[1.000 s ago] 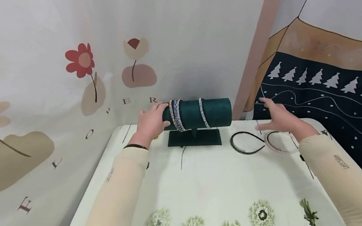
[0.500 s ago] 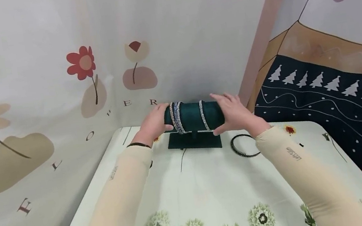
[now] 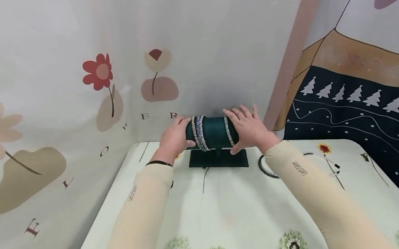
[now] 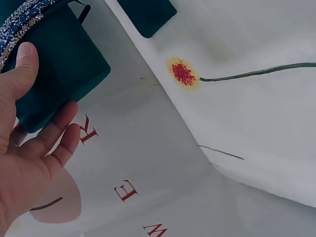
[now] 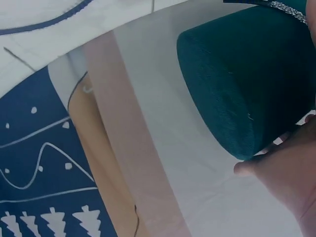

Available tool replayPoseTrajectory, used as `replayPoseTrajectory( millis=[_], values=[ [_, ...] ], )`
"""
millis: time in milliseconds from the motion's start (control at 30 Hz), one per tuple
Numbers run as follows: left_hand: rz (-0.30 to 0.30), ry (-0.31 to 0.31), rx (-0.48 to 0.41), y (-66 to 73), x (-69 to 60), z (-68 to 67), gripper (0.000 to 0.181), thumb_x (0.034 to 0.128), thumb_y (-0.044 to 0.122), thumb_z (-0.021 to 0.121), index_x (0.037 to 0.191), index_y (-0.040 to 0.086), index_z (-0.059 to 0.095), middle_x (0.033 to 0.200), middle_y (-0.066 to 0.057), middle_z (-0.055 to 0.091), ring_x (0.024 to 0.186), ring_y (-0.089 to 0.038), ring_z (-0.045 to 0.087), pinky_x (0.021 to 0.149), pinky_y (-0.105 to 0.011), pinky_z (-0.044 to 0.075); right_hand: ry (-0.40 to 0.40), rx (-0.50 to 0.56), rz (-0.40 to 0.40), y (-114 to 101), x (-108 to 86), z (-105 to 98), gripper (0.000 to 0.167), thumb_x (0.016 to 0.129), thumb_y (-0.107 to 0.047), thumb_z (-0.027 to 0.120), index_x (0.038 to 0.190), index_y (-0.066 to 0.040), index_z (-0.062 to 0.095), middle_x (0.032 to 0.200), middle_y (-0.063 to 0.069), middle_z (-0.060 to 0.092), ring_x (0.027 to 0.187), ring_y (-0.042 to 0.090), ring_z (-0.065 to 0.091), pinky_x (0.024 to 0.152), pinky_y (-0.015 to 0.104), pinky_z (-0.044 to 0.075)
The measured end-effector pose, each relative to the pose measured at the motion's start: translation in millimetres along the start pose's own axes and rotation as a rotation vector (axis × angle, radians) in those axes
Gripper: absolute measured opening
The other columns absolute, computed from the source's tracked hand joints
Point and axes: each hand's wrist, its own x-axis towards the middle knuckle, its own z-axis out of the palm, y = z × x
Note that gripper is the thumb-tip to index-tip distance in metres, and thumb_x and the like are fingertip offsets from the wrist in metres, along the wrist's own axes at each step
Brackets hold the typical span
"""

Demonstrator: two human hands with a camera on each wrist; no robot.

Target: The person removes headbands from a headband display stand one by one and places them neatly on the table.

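Note:
A dark green velvet headband stand (image 3: 216, 132), a horizontal roll on a flat base (image 3: 218, 159), stands at the back of the table. Several glittery headbands (image 3: 200, 135) sit together near its left end. A single sparkly headband (image 3: 228, 131) arches over the right part. My left hand (image 3: 172, 139) grips the roll's left end; in the left wrist view the thumb lies across the green velvet (image 4: 59, 64) beside the headbands. My right hand (image 3: 251, 132) holds the single headband, fingers at its top and thumb at its lower end. The right wrist view hides most of those fingertips.
On the table to the right lie a black toothed headband (image 3: 266, 168), partly behind my right sleeve, and a pale headband (image 3: 320, 156). A flower-printed cloth (image 3: 227, 206) covers the table. Printed curtains (image 3: 190, 35) hang close behind the stand.
My right hand has come left from above the loose headbands to the stand's right end, then on to the single headband. The left hand keeps its place on the roll. The view has shifted slightly.

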Motion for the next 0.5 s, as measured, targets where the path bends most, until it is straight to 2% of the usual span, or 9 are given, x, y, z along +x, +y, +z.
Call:
replayPoseTrajectory(
  millis=[267,500],
  values=[
    [-0.008,-0.013,0.010,2.5,-0.3,0.4,0.090,0.0951,0.030,0.083,0.168,0.015,0.034,0.174,-0.010,0.030,0.150,-0.039,0.050,0.123,-0.053,0.044,-0.009,-0.046,-0.002,2.6,7.4,3.2,0.148,0.067,-0.074,0.092,0.174,-0.026,0.002,0.179,0.016,0.020,0.166,0.046,0.010,0.129,0.076,0.000],
    [-0.018,-0.009,0.004,2.6,-1.1,1.4,0.090,0.0950,0.031,0.083,0.169,0.016,0.033,0.175,-0.010,0.031,0.153,-0.039,0.047,0.125,-0.053,0.042,-0.057,-0.110,-0.031,0.3,15.2,0.2,0.150,0.066,-0.076,0.091,0.174,-0.026,0.000,0.181,0.011,0.014,0.167,0.044,0.007,0.129,0.076,-0.002]
  ],
)
